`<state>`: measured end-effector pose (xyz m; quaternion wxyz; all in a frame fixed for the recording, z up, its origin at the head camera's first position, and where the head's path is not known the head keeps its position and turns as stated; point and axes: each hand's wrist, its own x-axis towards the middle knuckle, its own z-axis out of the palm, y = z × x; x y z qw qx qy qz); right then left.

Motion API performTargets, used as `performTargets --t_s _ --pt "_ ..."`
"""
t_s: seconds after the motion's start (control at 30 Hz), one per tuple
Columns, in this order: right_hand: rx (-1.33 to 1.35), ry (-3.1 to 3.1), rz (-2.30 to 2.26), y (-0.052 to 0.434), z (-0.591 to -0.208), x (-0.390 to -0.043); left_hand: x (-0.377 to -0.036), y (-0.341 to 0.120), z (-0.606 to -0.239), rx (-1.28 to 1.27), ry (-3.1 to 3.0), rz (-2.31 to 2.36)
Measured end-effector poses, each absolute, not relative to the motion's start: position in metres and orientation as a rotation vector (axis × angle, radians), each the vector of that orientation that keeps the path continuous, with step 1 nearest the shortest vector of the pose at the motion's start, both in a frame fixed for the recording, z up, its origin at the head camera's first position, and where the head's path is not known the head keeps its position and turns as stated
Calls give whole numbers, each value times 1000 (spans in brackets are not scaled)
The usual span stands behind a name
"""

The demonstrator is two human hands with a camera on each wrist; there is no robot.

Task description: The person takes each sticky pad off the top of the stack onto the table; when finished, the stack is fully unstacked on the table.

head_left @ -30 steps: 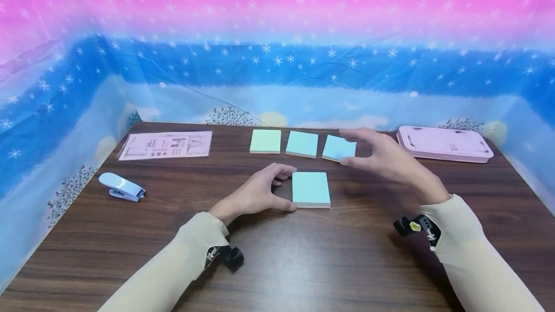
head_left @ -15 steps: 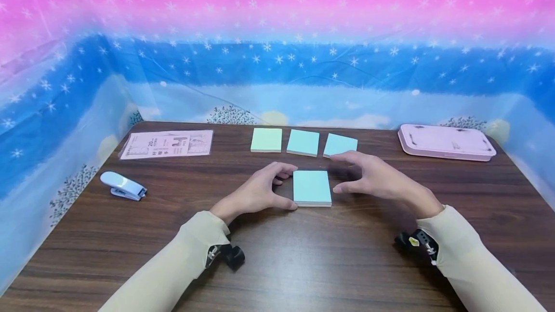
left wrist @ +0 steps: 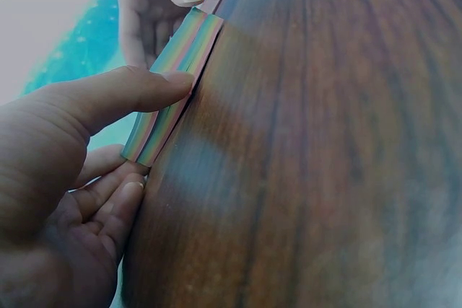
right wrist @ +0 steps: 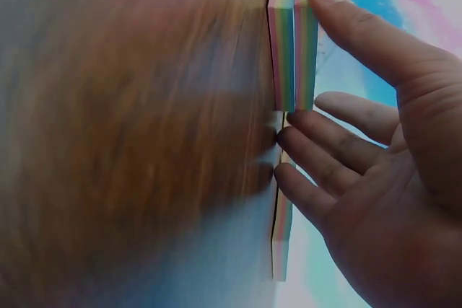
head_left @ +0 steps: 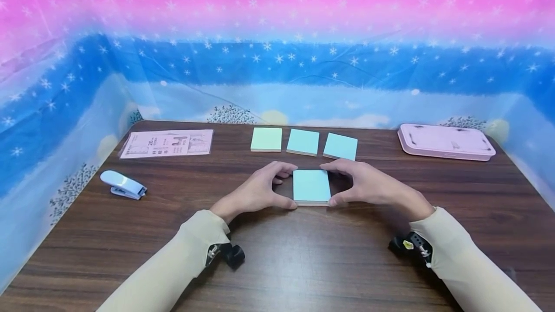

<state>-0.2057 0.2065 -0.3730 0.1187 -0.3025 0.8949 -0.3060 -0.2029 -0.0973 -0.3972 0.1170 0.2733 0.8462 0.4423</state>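
Two sticky note pads lie stacked (head_left: 311, 186) in the middle of the table, light blue on top, with rainbow-striped sides in the wrist views. On the left side, my left hand (head_left: 264, 189) holds the stack, thumb on the near corner and fingers at the far one. From the right, my right hand (head_left: 368, 184) spans the stack's other side. Its thumb (right wrist: 339, 1) touches the upper pad near a corner, while its forefinger reaches the far corner. Behind them stands a row of single pads: a yellow-green pad (head_left: 266, 139), a light blue pad (head_left: 303, 142) and another light blue pad (head_left: 340, 146).
A white stapler (head_left: 123, 185) lies at the left. Printed sheets in a clear sleeve (head_left: 166, 143) lie at the back left, and a pink pencil case (head_left: 446, 141) is at the back right. A snowflake-patterned cloth (head_left: 277, 61) hangs around the brown wooden table (head_left: 277, 259).
My right hand has come down from the rear right pad to the right side of the middle stack. The left hand and the pads have stayed in place.
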Motion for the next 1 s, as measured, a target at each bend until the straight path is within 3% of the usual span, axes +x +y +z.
performTargets --t_s 1.0 --pt "-946 2674 -841 206 -368 -203 -203 -96 -396 808 2475 1298"
